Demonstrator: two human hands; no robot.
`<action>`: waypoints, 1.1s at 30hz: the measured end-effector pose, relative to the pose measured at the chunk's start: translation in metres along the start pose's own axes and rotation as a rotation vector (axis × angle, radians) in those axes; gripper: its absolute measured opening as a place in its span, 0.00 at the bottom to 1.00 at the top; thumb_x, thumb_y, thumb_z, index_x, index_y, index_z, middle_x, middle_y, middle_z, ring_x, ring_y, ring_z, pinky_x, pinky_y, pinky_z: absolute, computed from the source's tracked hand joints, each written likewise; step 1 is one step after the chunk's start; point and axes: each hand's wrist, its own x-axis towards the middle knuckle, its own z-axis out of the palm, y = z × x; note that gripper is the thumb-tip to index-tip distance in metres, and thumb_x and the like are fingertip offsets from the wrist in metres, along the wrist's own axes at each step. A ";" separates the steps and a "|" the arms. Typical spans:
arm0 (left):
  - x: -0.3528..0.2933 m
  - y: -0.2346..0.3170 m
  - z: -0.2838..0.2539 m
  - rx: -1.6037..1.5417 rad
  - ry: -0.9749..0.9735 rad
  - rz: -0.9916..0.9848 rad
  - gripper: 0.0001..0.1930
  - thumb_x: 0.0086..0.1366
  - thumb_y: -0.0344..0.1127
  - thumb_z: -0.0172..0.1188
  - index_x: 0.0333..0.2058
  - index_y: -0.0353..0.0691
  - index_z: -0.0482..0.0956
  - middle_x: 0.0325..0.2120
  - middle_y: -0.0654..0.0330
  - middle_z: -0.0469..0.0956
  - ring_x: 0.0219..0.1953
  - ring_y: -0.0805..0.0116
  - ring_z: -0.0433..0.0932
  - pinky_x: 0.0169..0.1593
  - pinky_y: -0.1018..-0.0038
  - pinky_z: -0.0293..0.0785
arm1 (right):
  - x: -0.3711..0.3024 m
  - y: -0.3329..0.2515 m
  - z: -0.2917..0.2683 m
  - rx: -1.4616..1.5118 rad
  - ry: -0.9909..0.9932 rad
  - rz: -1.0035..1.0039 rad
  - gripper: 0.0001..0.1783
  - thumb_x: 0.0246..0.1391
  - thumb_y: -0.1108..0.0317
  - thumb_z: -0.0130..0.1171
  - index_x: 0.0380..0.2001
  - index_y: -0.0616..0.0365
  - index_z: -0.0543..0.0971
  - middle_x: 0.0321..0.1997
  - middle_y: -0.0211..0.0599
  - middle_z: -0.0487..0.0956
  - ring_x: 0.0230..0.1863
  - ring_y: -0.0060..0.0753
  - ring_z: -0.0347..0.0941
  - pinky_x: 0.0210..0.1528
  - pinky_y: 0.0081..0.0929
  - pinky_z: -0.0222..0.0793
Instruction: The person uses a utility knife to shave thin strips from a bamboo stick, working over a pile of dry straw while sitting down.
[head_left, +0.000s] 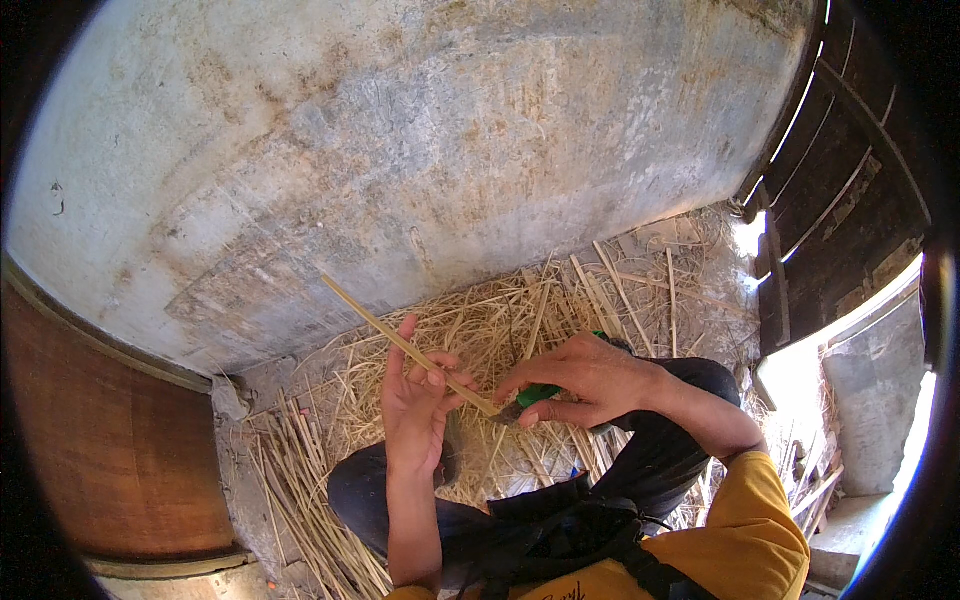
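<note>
The left hand (418, 405), palm showing, pinches a pale strip (365, 313) slanting far-left. The right hand (590, 378), knuckles up, grips a green-handled tool (538, 395) at its near end.

Here's the left hand (415, 405) with the strip (385, 328) lying across it — far end up and leftward, near end down at the tool (540, 394) in the right hand (595, 380). Beneath and beyond both hands spread the shavings (460, 327), the wall (430, 150) right behind them! Sticks (312, 500) lie left of the left knee (358, 490), a panel (110, 430) farther left — and far right, upper corner, the slats (850, 170).
</note>
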 end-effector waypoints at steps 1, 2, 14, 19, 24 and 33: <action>0.000 0.000 0.000 0.001 0.000 0.000 0.39 0.70 0.29 0.63 0.74 0.41 0.51 0.43 0.53 0.80 0.42 0.62 0.85 0.43 0.68 0.89 | 0.000 -0.002 0.000 0.008 0.009 0.014 0.19 0.64 0.53 0.62 0.53 0.48 0.79 0.40 0.40 0.83 0.36 0.50 0.82 0.38 0.47 0.75; -0.001 0.001 0.000 0.002 0.000 -0.001 0.39 0.70 0.29 0.63 0.74 0.41 0.51 0.43 0.53 0.80 0.41 0.62 0.85 0.43 0.68 0.89 | 0.000 -0.004 0.001 0.016 0.018 0.027 0.19 0.64 0.53 0.62 0.54 0.47 0.78 0.42 0.39 0.84 0.36 0.51 0.82 0.38 0.47 0.75; -0.001 0.002 -0.003 0.004 -0.027 -0.011 0.39 0.71 0.30 0.63 0.74 0.41 0.51 0.42 0.54 0.79 0.42 0.63 0.85 0.44 0.66 0.89 | 0.003 -0.001 0.007 0.172 0.098 -0.128 0.15 0.63 0.61 0.64 0.52 0.46 0.81 0.50 0.33 0.85 0.45 0.46 0.83 0.45 0.42 0.77; -0.001 0.004 -0.004 -0.004 -0.035 -0.023 0.39 0.71 0.31 0.63 0.73 0.39 0.51 0.42 0.55 0.79 0.42 0.64 0.85 0.45 0.66 0.88 | 0.005 0.000 0.013 0.328 0.135 -0.133 0.16 0.61 0.69 0.66 0.52 0.55 0.82 0.48 0.38 0.86 0.47 0.39 0.84 0.49 0.33 0.77; -0.003 0.008 0.002 -0.006 0.000 -0.036 0.42 0.69 0.30 0.64 0.74 0.33 0.48 0.41 0.58 0.79 0.41 0.66 0.83 0.44 0.71 0.87 | 0.007 0.002 0.018 0.507 0.095 -0.032 0.14 0.66 0.68 0.62 0.52 0.60 0.81 0.50 0.40 0.84 0.54 0.34 0.81 0.57 0.34 0.73; -0.003 0.010 -0.004 -0.011 0.014 -0.031 0.37 0.72 0.27 0.58 0.73 0.32 0.48 0.41 0.55 0.78 0.44 0.62 0.84 0.48 0.66 0.88 | 0.009 0.001 0.020 0.556 0.117 0.050 0.14 0.69 0.68 0.59 0.53 0.59 0.80 0.52 0.38 0.83 0.56 0.31 0.77 0.60 0.34 0.71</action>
